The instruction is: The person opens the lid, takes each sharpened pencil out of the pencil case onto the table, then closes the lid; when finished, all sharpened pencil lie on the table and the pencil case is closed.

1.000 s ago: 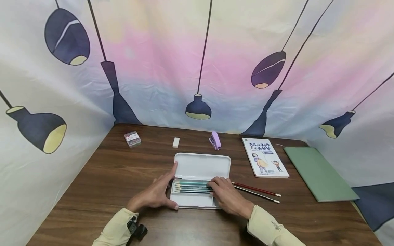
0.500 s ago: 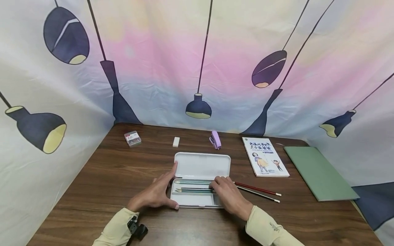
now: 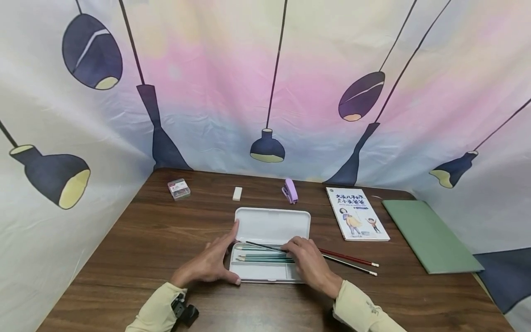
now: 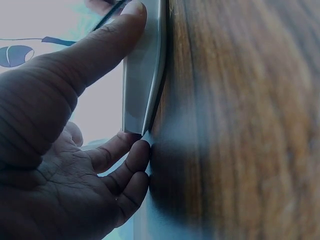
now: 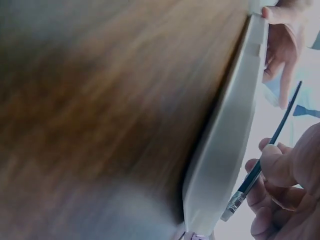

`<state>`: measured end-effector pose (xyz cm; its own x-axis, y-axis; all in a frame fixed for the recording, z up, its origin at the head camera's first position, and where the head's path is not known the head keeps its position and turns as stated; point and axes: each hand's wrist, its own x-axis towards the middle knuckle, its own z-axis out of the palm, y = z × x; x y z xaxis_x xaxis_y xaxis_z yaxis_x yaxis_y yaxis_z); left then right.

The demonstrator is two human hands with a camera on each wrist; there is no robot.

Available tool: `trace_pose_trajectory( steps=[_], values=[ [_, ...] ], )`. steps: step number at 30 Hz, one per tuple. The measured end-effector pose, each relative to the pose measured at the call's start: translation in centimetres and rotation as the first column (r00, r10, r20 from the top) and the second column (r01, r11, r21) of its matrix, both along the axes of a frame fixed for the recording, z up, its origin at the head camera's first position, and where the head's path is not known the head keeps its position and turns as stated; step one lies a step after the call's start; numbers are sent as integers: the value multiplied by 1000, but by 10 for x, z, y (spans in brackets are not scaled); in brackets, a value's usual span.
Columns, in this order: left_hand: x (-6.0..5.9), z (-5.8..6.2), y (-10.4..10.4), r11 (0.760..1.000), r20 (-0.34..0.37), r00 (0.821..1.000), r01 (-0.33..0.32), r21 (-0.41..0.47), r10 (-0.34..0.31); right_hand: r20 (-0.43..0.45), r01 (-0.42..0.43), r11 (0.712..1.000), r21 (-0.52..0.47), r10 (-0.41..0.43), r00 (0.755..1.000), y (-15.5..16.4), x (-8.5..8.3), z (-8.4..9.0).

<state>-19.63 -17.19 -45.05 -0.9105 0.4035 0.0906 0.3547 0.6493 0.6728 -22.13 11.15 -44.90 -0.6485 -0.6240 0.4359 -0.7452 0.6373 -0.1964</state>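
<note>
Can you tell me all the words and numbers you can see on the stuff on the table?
Book: two lines of large dark characters on the white cover, too small and blurred to read, with a smaller teal line below, also unreadable.
Small clear box: a red and white label, too small to read.
Right sleeve: a small mark, unreadable.
The pencil case, eraser and stapler show no words.

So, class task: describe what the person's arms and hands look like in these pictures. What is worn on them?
Both hands, the left hand and the right hand, are bare. Each arm wears a pale yellow-beige long sleeve; the right cuff carries small dark markings. A black device is strapped at the left wrist.
</note>
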Motion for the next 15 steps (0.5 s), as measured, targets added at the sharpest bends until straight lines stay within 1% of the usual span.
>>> trace_pose_trajectory(
  steps=[3,5,7,15],
  values=[
    [0,0,0,1000,-6,1000,5,5,-5,33,21,997,-74,-19,999,1,-1,4],
    [-1,0,0,1000,-11,1000,8,4,-8,50,34,994,-104,-29,998,2,-1,6],
    [-1,-1,0,1000,-17,1000,12,4,-12,58,44,992,-115,-37,998,3,-2,8],
    [1,0,0,1000,-10,1000,6,-5,-6,52,60,992,-110,-55,997,8,-2,12]
  ],
)
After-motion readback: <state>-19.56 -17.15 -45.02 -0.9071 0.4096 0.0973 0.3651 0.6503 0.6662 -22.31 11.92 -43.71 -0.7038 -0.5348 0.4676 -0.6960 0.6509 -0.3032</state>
